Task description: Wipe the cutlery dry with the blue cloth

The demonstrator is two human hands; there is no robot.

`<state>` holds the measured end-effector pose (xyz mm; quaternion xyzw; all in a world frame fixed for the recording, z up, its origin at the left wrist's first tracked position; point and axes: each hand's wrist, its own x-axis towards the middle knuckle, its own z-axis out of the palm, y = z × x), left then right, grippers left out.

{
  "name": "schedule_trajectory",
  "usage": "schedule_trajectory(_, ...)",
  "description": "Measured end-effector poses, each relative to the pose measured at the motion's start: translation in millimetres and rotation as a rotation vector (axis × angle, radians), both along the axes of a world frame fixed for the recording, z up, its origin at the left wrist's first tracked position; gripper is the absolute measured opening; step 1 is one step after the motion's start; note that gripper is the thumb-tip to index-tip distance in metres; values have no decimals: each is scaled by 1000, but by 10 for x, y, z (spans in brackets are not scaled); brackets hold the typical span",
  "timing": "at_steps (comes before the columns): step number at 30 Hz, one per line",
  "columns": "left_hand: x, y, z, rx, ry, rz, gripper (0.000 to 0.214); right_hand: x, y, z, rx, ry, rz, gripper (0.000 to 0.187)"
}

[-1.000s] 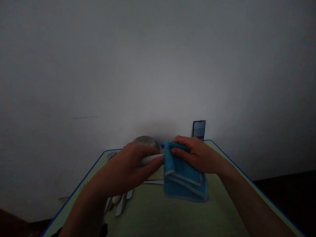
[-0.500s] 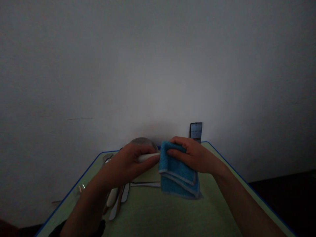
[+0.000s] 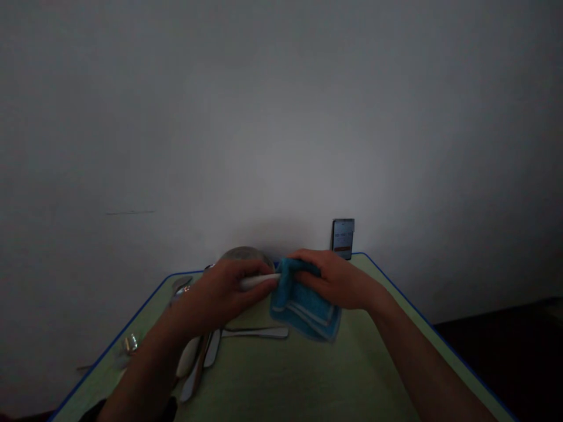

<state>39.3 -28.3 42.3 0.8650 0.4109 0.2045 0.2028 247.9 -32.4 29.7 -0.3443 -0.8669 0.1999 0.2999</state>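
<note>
My left hand (image 3: 229, 287) is closed around the white handle (image 3: 257, 281) of a utensil whose far end is hidden. In my right hand (image 3: 336, 278) is a folded blue cloth (image 3: 303, 305), pinched around that hidden end, so I cannot tell the utensil's kind. The cloth's loose layers hang below my right fingers. Under my hands, a flat metal utensil (image 3: 268, 333), perhaps a table knife, lies crosswise on the table. Several more utensils (image 3: 193, 369) lie beside my left forearm, partly covered by it.
A round clear bowl or lid (image 3: 247, 253) stands behind my left hand, near the wall (image 3: 281, 146). A phone (image 3: 343, 239) leans upright at the back edge. A small shiny object (image 3: 131, 344) sits at the left of the green, blue-edged table (image 3: 308, 387).
The view has shifted slightly, so the table and phone sit a little differently. The cloth's hanging end has swung and bunched up; both hands keep their hold.
</note>
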Motion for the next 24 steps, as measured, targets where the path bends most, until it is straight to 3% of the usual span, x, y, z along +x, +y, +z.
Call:
schedule_trajectory(8, 13, -12, 12, 9, -23, -13, 24, -7, -36, 44, 69, 25, -126, 19)
schedule_trajectory(12, 63, -76, 66, 28, -106, -25, 22, -28, -61, 75, 57, 183, -243, 24)
schedule_trajectory(16, 114, -158, 95, 47, -187, 53, 25, -58, -52, 63, -47, 397, -324, 29)
schedule_trajectory(19, 76, -185, 96, 93, -229, 124, 27, -49, -32, 44, -136, 425, -273, 31)
schedule_trajectory(24, -71, -142, 129, 245, -308, 273, 29, 60, -17, 55, -254, 303, 14, 33)
